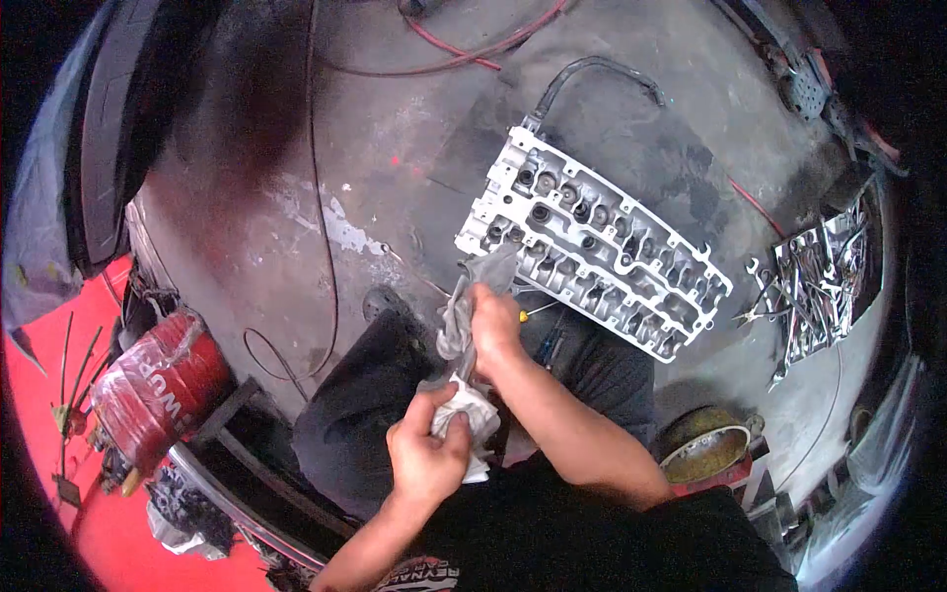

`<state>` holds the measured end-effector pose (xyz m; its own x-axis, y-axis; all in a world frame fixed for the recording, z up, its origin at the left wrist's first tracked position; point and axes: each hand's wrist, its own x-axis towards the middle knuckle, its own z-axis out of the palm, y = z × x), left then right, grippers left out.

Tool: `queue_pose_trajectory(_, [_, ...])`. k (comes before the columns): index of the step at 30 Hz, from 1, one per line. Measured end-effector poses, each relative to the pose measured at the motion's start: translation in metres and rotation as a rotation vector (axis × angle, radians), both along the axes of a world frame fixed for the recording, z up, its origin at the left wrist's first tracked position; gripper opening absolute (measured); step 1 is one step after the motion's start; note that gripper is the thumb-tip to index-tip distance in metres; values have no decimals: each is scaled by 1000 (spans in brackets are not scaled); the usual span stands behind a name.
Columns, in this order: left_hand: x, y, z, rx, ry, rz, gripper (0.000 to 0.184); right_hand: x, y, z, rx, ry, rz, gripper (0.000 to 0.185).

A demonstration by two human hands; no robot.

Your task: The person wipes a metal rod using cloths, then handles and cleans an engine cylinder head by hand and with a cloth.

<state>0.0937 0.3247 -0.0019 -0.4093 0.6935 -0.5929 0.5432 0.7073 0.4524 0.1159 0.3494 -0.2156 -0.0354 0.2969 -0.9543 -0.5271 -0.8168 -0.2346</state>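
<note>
A crumpled grey rag (454, 326) hangs from my right hand (495, 331), whose fingers are closed round it. The upper end of the rag overlaps the near left corner of a silver cylinder head (612, 259), which lies on the floor with its valve bores facing up. Lower down, close to my body, my left hand (426, 456) grips a bunched white cloth (470, 412) between thumb and fingers. The grey rag and the white cloth meet between the hands; I cannot tell whether they are one piece. Beside my right wrist is a yellow-tipped tool (524, 317).
A curved black hose (597, 61) lies behind the cylinder head. On the right, wrenches (824, 281) are heaped in a tray, with a round metal pan (705, 452) nearer me. A red container (163, 385) stands at left. Cables and a red hose (454, 47) cross the floor.
</note>
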Motion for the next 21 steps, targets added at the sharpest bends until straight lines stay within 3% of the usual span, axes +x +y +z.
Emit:
queue_pose_trajectory(6, [0, 11, -12, 83, -35, -77, 34, 12, 31, 16, -110, 173, -137, 25])
queue_pose_trajectory(8, [3, 5, -1, -4, -41, -42, 35, 7, 9, 3, -100, 126, -110, 22])
queue_pose_trajectory(12, [9, -27, 30, -250, -75, -28, 45, 16, -24, 44, 23, 91, 47, 23])
queue_pose_trajectory(13, [5, -49, 24, -115, -59, -127, 46, 19, -26, 59, -13, 31, 210, 25])
queue_pose_trajectory(14, [2, -58, 23, -119, -63, -111, 46, 20, -35, 70, -51, -31, 374, 28])
queue_pose_trajectory(15, [-2, -64, 22, -152, -46, -157, 44, 16, -71, 45, -23, 27, 425, 45])
queue_pose_trajectory(16, [-6, -69, 20, -183, -31, -206, 41, 16, -82, 29, -17, 21, 438, 45])
queue_pose_trajectory(18, [-17, -67, 8, -281, 63, -354, 33, 22, -103, 1, 21, 145, 798, 60])
queue_pose_trajectory(19, [-23, -65, -3, -329, 99, -430, 32, 16, -133, -40, 158, 169, 781, 79])
queue_pose_trajectory(20, [-30, -63, -16, -372, 136, -513, 30, 18, -95, 1, -4, 15, 883, 87])
queue_pose_trajectory(21, [-38, -61, -35, -350, 126, -522, 30, 17, -90, -6, 39, -41, 946, 87])
